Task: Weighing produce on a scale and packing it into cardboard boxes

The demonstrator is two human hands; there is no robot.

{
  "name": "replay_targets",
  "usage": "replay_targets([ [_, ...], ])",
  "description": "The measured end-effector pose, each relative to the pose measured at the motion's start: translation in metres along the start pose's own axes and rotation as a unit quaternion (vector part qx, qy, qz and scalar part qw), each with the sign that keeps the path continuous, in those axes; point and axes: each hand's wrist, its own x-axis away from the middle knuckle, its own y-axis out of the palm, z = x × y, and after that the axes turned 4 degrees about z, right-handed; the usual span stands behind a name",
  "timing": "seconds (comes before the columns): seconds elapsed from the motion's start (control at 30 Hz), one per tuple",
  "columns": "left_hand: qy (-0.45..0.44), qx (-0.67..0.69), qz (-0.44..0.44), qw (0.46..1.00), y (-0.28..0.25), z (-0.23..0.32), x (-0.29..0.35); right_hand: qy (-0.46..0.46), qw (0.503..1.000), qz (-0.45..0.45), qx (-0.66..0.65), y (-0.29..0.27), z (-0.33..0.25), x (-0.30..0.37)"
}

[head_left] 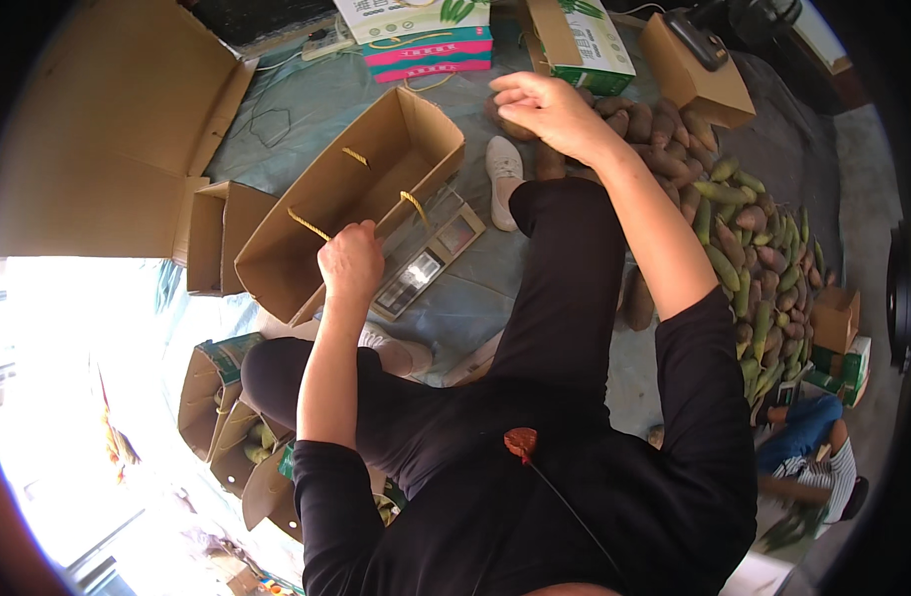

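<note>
Had left hand (348,260) clasped on rim of open carton (321,189), left of centre, right hand (553,114) apart, unclear in grip, upper centre; perhaps risked tipping carton by leaning.

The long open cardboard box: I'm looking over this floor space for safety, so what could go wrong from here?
The box might tip or slide if the left hand, at its near side, pressed or pulled unevenly.

Its yellow rope handle hangs as a loose loop near that hand and might snag fingers.

The vegetable pile lies loose and unfenced, so pieces could roll underfoot, perhaps toward the white shoe near its edge.
</note>
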Motion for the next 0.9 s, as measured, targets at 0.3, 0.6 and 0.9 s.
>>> replay_targets([
  [0.3,-0.056,0.278,-0.054,0.957,-0.004,-0.035,-0.007,0.123,0.984,0.110,-0.074,-0.055,0.048,0.091],
  [0.6,-0.138,0.200,-0.044,0.969,-0.013,-0.116,0.002,0.056,0.979,0.139,-0.140,-0.028,0.003,0.098],
  [0.9,0.134,0.180,0.046,0.973,-0.016,0.019,-0.053,-0.056,0.982,0.061,-0.170,0.036,-0.040,0.082],
])
